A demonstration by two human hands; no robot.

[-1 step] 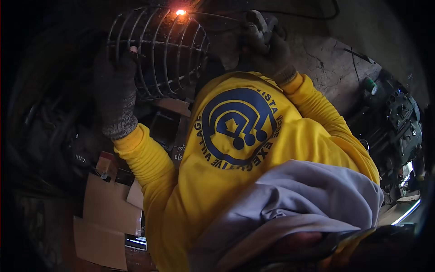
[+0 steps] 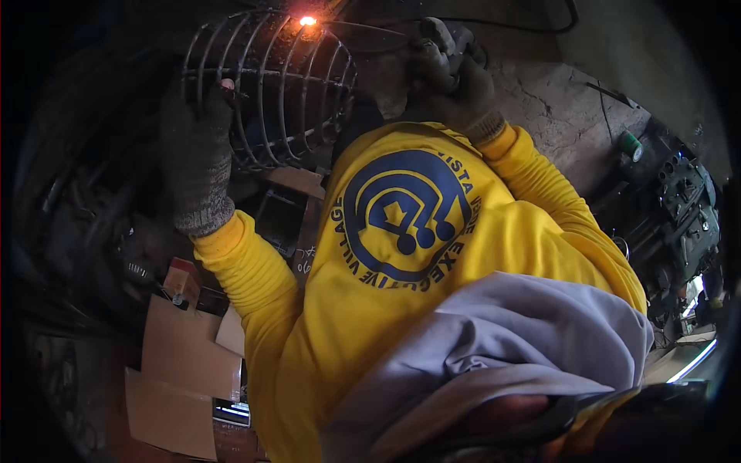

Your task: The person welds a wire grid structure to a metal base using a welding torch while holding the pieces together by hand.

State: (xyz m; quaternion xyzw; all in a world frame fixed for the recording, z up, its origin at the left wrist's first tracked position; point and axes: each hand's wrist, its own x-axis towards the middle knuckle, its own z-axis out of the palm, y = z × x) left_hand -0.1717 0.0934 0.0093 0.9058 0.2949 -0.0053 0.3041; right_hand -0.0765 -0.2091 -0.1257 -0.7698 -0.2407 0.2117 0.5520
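A cage of curved, dark metal bars lies at the upper left. My left hand, in a dark knitted glove with a bare thumb tip showing, is closed on the cage's left side. At its far rim glows a bright orange welding spot. A thin welding rod runs from there toward my gloved right hand, right of the cage. That hand is closed around a welding electrode holder, mostly lost in the shadow and the glove.
A dark cable curves along the top. Cut cardboard pieces lie at the lower left, near a small reddish box. Dark machinery and a green can stand on the right. Grey cloth hangs over my yellow shirt.
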